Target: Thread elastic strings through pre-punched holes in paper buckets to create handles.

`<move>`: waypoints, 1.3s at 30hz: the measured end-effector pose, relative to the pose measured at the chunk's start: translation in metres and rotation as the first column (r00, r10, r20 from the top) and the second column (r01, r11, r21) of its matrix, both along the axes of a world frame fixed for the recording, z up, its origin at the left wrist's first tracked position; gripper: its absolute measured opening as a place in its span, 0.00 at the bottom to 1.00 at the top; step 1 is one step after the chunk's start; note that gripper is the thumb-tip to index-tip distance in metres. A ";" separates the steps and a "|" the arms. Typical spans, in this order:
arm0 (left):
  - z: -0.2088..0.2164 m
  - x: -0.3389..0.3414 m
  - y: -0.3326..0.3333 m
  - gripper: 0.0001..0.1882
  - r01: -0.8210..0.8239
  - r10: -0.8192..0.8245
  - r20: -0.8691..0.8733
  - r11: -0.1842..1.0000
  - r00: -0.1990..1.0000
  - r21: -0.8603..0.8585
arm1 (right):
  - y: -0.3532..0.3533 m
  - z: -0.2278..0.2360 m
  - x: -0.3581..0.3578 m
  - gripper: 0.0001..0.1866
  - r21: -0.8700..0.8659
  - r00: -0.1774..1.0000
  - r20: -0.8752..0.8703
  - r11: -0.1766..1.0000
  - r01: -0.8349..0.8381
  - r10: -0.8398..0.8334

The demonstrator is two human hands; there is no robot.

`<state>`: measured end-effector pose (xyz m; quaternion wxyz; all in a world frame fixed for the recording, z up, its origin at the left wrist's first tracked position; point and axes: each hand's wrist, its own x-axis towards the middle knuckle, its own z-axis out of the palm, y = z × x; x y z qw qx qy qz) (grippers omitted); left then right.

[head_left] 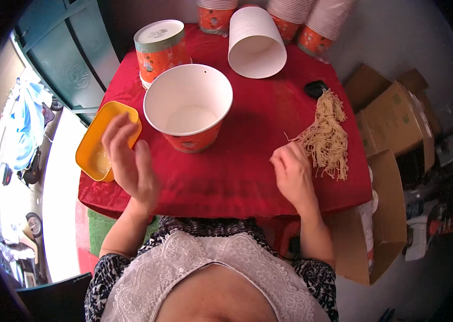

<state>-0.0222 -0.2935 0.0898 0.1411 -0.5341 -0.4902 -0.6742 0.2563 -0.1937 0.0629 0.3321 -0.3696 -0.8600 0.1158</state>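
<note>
A large open paper bucket (pixel 188 105), white inside and orange outside, stands in the middle of the red-clothed table (pixel 248 177). My left hand (pixel 130 163) hovers with spread fingers just left of it, over the edge of a yellow plastic tub (pixel 93 144), holding nothing. My right hand (pixel 292 173) rests on the cloth with fingers curled, touching the near end of a pile of pale thin noodle-like strands (pixel 327 135). Whether it pinches any strands is unclear.
A lidded orange bucket (pixel 160 49) stands behind the open one. A stack of white buckets (pixel 256 43) lies on its side at the back, with more stacks beside it. A small black object (pixel 315 88) sits near the strands. Cardboard boxes (pixel 392 118) crowd the floor at right.
</note>
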 end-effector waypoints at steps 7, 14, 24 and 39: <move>0.011 0.030 -0.022 0.05 0.401 -0.399 0.111 0.785 0.910 -0.472 | -0.036 0.025 -0.059 0.05 -0.015 0.909 -0.280 0.945 -0.326 0.309; -0.015 0.039 -0.020 0.13 0.726 -0.470 0.557 0.504 0.685 -0.468 | -0.050 0.010 -0.081 0.03 -0.282 0.772 -0.601 0.848 -0.448 0.208; -0.033 0.038 -0.018 0.02 0.775 -0.390 0.727 0.555 0.565 -0.303 | -0.042 0.018 -0.064 0.08 -0.251 0.823 -0.543 0.902 -0.352 0.170; -0.025 0.035 -0.021 0.03 0.688 -0.397 0.622 0.643 0.675 -0.337 | -0.060 0.007 -0.091 0.04 -0.379 0.854 -0.508 0.862 -0.336 0.110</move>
